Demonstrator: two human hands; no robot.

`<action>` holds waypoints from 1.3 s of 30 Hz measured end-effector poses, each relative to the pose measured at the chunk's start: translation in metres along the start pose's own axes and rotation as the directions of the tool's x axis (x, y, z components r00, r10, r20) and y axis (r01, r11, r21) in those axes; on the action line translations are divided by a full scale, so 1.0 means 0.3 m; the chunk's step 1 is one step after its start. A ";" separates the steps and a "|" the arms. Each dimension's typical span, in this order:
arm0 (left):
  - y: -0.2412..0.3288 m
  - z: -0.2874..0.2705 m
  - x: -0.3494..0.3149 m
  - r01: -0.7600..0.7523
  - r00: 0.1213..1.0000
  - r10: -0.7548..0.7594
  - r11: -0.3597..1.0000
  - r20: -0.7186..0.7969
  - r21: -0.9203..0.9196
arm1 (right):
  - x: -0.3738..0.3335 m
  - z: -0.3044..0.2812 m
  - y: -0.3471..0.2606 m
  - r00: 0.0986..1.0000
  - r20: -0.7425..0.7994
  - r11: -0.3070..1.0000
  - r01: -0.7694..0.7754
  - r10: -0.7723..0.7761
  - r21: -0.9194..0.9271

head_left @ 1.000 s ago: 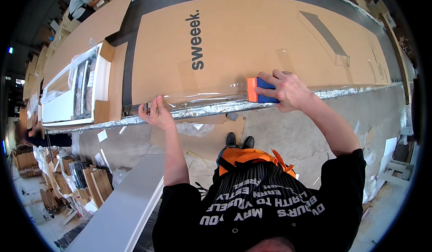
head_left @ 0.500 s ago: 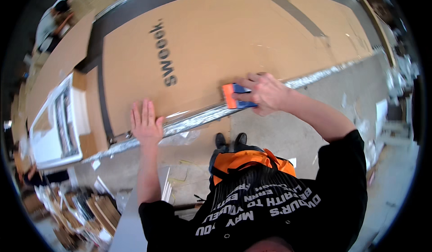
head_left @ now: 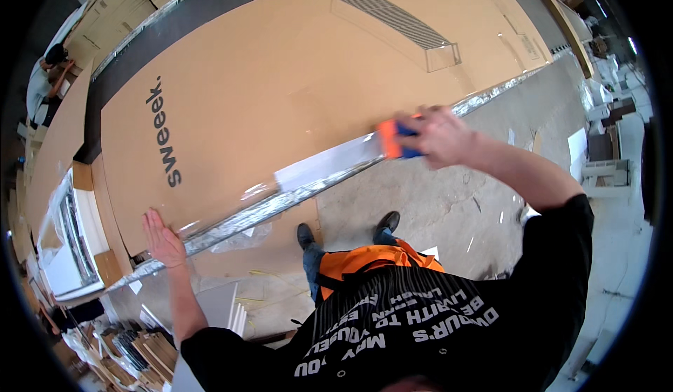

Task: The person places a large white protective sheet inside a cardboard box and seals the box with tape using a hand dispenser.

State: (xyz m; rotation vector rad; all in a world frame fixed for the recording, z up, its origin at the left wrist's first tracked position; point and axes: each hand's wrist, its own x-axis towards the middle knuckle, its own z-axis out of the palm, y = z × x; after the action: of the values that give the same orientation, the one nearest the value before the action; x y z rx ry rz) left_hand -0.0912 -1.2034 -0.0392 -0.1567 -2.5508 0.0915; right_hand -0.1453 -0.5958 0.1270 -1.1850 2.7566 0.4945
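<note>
A large flat cardboard box (head_left: 252,91) lies across the bench in front of me. My left hand (head_left: 164,241) rests flat on its near left corner, fingers stretched out. Along the box's near edge, my right hand (head_left: 444,137) grips an orange and blue tape dispenser (head_left: 389,138); motion blurs both slightly. From the dispenser a pale, shiny strip of tape (head_left: 326,162) runs leftward over the near edge. The far ends of my right fingers are partly hidden around the dispenser.
Silvery wrapping (head_left: 210,235) covers the bench's near edge. An open carton with white foam (head_left: 98,234) stands at left. Another person (head_left: 50,84) works at the far left. Cardboard scraps (head_left: 140,353) are piled lower left; a wooden beam (head_left: 561,21) lies far right.
My right hand and the dispenser have moved right along the near edge, with a length of tape now showing behind them. My left hand has shifted left, staying flat on the box.
</note>
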 end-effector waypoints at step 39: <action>1.446 -0.083 0.296 0.241 0.276 -0.178 -0.939 0.944 -0.247 | -0.172 -0.194 0.026 0.773 -0.249 0.807 -0.519 0.584 0.282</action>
State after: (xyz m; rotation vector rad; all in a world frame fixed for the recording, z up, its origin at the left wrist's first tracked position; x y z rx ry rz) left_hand -0.1108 -0.7612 -0.0129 1.0652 -0.7329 -2.8502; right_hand -0.1132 -0.5747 0.1950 -0.4038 3.3387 0.0456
